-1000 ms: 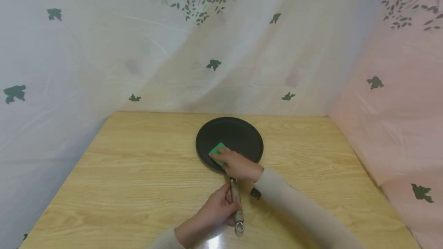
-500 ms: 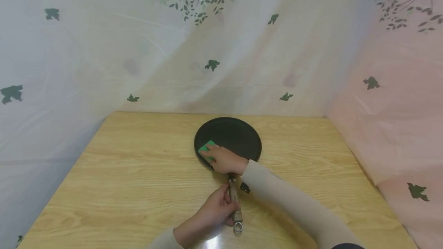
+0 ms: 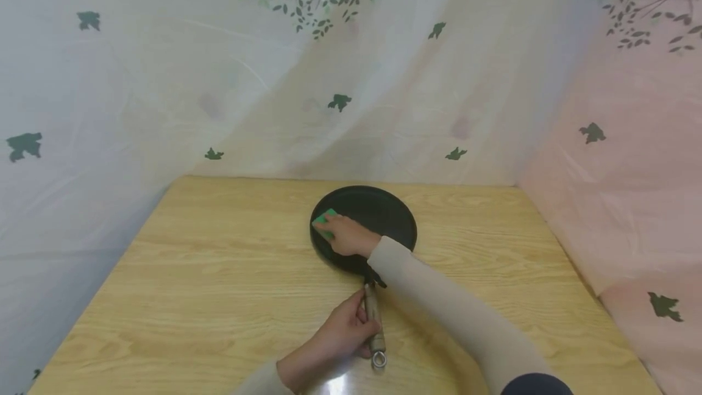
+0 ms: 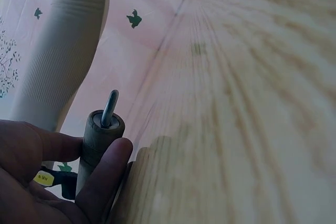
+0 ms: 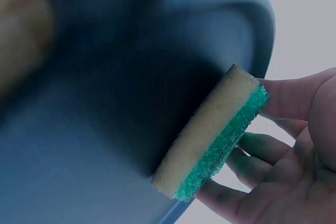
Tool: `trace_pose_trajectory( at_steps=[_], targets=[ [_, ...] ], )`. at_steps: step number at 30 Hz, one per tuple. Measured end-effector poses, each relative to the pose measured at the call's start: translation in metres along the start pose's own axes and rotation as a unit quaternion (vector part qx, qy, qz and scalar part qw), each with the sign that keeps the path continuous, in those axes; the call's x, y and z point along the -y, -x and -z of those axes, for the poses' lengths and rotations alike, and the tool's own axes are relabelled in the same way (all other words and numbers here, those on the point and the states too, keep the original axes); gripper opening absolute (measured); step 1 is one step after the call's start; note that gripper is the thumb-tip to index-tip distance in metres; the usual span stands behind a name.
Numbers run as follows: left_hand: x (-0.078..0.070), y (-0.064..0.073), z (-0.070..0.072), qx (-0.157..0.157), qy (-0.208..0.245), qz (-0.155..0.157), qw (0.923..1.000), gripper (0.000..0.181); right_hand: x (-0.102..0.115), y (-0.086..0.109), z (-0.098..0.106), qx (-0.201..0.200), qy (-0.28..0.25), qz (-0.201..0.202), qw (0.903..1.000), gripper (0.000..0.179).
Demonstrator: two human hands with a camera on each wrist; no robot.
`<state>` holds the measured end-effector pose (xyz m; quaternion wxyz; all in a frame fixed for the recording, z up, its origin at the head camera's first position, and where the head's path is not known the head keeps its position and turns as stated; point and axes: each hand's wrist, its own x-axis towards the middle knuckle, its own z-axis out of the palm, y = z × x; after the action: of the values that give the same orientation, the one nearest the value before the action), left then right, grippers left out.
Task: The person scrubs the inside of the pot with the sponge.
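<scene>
A round black frying pan [image 3: 384,209] lies on the wooden table, its handle [image 3: 371,303] pointing toward me. My left hand [image 3: 341,331] grips that handle, thumb and fingers on either side of it, as the left wrist view also shows near the handle's end [image 4: 102,135]. Inside the pan, at its left side, my right hand [image 3: 351,239] holds a two-layer sponge [image 3: 326,219]. In the right wrist view the sponge's cream layer [image 5: 197,129] faces the pan surface and its green scouring layer [image 5: 226,145] faces the palm. Thumb and fingertips hold it by its edges.
The wooden table [image 3: 219,273] carries the pan near its middle. Pale cloth [image 3: 274,108] printed with leaves and birds hangs behind and at both sides. A metal ring [image 3: 378,359] ends the handle. My right sleeve [image 3: 450,303] crosses over the table's right half.
My right hand has slid the sponge left across the pan, then away from me along its left side. The left hand keeps its hold on the handle, and the pan stays in place.
</scene>
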<state>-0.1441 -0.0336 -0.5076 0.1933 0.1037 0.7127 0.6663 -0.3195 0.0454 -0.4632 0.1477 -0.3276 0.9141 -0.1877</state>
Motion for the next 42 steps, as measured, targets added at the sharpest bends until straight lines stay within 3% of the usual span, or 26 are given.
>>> trace_pose_trajectory(
  at_steps=[4, 18, 34, 42],
  targets=[
    [0.001, 0.000, 0.000, -0.004, -0.006, -0.007, 0.9999, 0.077, -0.006, -0.010, 0.005, 0.002, -0.008, -0.017, 0.9998, 0.059],
    [-0.002, -0.001, -0.001, -0.008, -0.001, 0.016, 0.9998, 0.079, -0.030, -0.032, 0.021, -0.015, -0.001, -0.069, 0.9975, 0.064],
    [-0.003, 0.001, -0.001, -0.004, 0.000, 0.022, 0.9998, 0.078, -0.069, -0.015, 0.032, -0.056, -0.008, -0.109, 0.9925, 0.057],
    [-0.004, 0.001, 0.000, -0.005, -0.006, 0.019, 0.9998, 0.077, -0.076, -0.008, 0.038, -0.054, -0.028, -0.120, 0.9909, 0.057]
  ],
)
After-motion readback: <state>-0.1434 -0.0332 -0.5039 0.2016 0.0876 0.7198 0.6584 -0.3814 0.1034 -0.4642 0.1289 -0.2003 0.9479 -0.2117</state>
